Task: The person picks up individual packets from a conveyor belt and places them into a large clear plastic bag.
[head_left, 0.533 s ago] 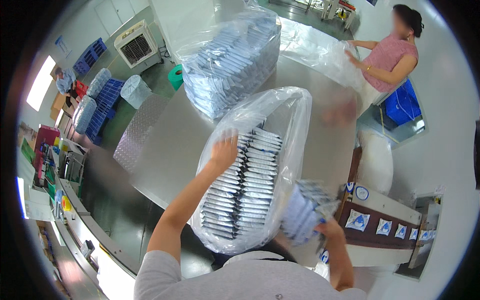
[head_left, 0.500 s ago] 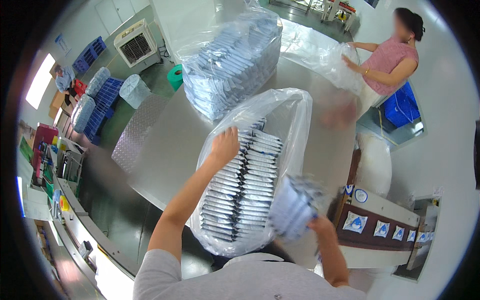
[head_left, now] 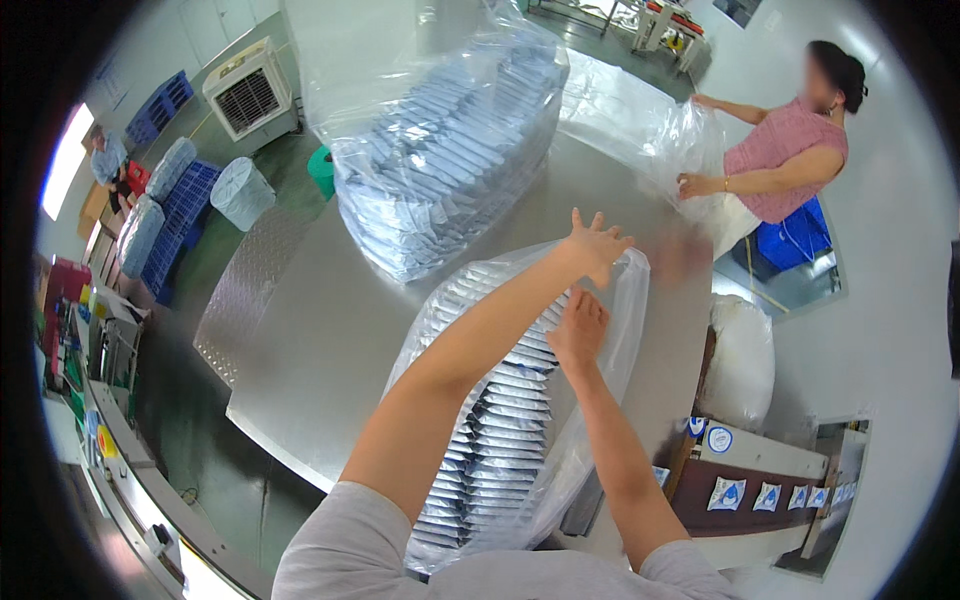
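In front of me a clear plastic bag [head_left: 628,310] lies on the metal table, holding two rows of small white-and-blue packets [head_left: 512,408] stood on edge. My left arm reaches across the bag, and my left hand [head_left: 597,247] is over its far right end with fingers spread, holding nothing. Just nearer, my right hand [head_left: 580,328] is inside the bag's right side with fingers curled at the far end of the right row. What lies under those fingers is hidden. Beyond stands a bigger clear bag [head_left: 450,150] packed with similar packets.
The metal table [head_left: 330,370] spreads to my left. Across it a co-worker [head_left: 785,150] handles clear plastic film [head_left: 690,150]. A conveyor [head_left: 690,490] carrying single packets runs at the right. On the floor at the left are an air cooler [head_left: 250,90], blue pallets [head_left: 180,225] and another person [head_left: 108,165].
My right hand has carried a bunch of packets from beside the bag to the far end of the right row. My left hand has left the bag's left edge, moving right and opening.
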Demonstrator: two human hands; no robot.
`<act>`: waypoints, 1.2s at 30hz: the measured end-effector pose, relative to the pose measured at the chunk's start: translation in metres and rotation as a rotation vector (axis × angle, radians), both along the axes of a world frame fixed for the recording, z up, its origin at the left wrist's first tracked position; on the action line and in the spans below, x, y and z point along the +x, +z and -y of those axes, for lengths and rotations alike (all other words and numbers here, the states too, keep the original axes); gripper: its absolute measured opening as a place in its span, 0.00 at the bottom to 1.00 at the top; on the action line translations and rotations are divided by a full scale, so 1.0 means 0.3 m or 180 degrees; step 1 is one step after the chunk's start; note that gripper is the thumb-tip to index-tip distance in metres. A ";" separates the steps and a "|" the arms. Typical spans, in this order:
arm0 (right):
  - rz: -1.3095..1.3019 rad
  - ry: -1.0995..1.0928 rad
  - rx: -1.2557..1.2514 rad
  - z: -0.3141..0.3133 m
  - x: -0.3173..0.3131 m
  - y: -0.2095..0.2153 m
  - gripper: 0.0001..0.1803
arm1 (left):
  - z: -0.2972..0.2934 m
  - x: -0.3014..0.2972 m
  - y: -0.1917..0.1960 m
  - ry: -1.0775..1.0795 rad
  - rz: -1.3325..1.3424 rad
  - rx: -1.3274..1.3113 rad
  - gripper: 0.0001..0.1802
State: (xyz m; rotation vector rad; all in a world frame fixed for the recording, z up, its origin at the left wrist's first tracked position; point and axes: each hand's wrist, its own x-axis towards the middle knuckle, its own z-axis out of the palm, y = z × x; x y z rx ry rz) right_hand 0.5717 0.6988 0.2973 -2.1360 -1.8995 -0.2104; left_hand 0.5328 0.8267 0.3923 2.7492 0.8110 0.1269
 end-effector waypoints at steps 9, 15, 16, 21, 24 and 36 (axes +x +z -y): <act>-0.0011 0.0604 0.0491 -0.186 0.045 -0.145 0.22 | -0.080 0.081 -0.204 0.0262 -0.0175 0.0247 0.05; -0.1988 0.0012 0.0467 -0.312 -0.043 -0.281 0.20 | -0.017 0.050 0.010 -0.0230 0.0835 0.0935 0.07; -0.0910 0.0091 0.0265 -0.321 0.005 -0.329 0.22 | -0.018 0.078 0.028 -0.0339 0.0979 0.0953 0.08; 0.0072 0.1043 -0.0827 -0.207 -0.048 -0.116 0.47 | -0.008 -0.037 0.088 -0.0145 0.1433 0.1038 0.11; -0.0228 0.1100 -0.0560 -0.173 -0.061 -0.177 0.52 | 0.007 -0.035 0.166 -0.0158 0.1829 0.1067 0.13; -0.0599 0.0542 -0.0497 0.043 -0.316 -0.190 0.51 | 0.278 -0.355 0.346 0.1305 0.0764 0.1294 0.43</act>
